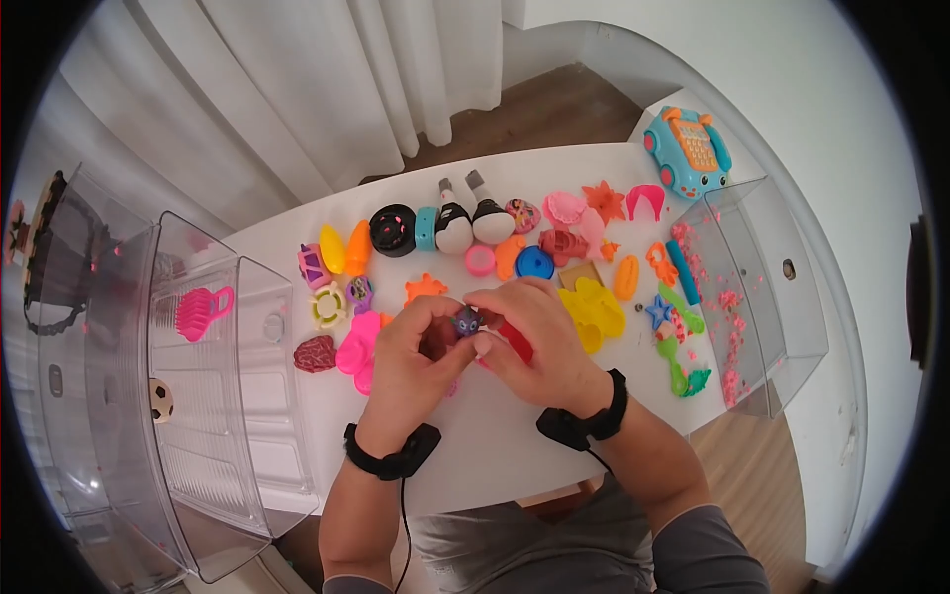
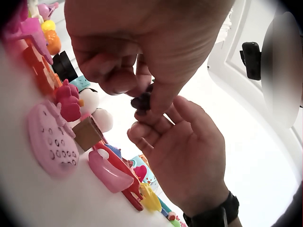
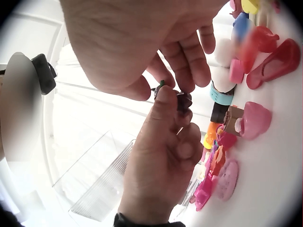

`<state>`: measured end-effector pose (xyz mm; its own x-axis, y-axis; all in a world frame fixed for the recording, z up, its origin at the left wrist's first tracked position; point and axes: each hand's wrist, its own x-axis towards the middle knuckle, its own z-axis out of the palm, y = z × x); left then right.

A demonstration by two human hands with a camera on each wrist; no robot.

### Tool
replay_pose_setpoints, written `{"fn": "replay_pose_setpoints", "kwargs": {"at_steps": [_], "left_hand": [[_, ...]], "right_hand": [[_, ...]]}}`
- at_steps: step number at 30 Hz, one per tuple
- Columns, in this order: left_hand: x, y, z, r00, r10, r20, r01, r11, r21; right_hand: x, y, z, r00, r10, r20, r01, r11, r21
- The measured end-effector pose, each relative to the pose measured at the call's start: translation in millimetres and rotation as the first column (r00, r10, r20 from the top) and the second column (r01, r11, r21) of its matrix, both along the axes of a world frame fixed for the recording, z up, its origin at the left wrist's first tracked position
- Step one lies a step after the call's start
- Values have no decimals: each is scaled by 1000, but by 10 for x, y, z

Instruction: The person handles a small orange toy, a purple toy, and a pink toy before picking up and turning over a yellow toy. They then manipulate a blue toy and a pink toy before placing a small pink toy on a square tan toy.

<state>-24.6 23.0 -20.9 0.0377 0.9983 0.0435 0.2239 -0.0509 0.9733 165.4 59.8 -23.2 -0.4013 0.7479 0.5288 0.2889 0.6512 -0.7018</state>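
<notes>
A small dark purple toy figure (image 1: 466, 320) with a face and white-rimmed eyes is held up between both hands, above the near part of the table. My left hand (image 1: 421, 346) pinches it between thumb and fingers. A green tip (image 3: 162, 83) shows on the toy in the right wrist view. My right hand (image 1: 539, 342) meets it from the other side, thumb and fingertips right at the toy, palm and fingers loosely extended in the left wrist view. Under the hands lie a red toy piece (image 1: 516, 342) and a pink slab with small holes (image 2: 54, 139), partly hidden in the head view.
Many toys spread across the white table (image 1: 485, 465), including yellow pieces (image 1: 594, 312), a blue lid (image 1: 535, 262) and a black wheel (image 1: 393, 230). Clear bins stand left (image 1: 208, 445) and right (image 1: 782, 327), the right one with pink bits. A toy phone (image 1: 688, 153) sits back right.
</notes>
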Motion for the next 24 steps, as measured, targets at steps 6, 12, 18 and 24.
{"fn": "replay_pose_setpoints", "kwargs": {"at_steps": [6,12,18,24], "left_hand": [[6,-2,-25,998,2,-68,0,1000,26],[35,4,3,996,10,-89,-12,1000,-20],[-48,78,-37,966,243,93,-243,970,-4],[-101,94,-104,948,299,107,-304,952,34]], "right_hand": [[-18,27,-31,998,-37,49,34,998,52],[-2,112,-134,988,-111,108,102,991,86],[-70,138,-89,957,-205,205,172,970,170],[-129,186,-187,935,-229,270,167,958,233]]}}
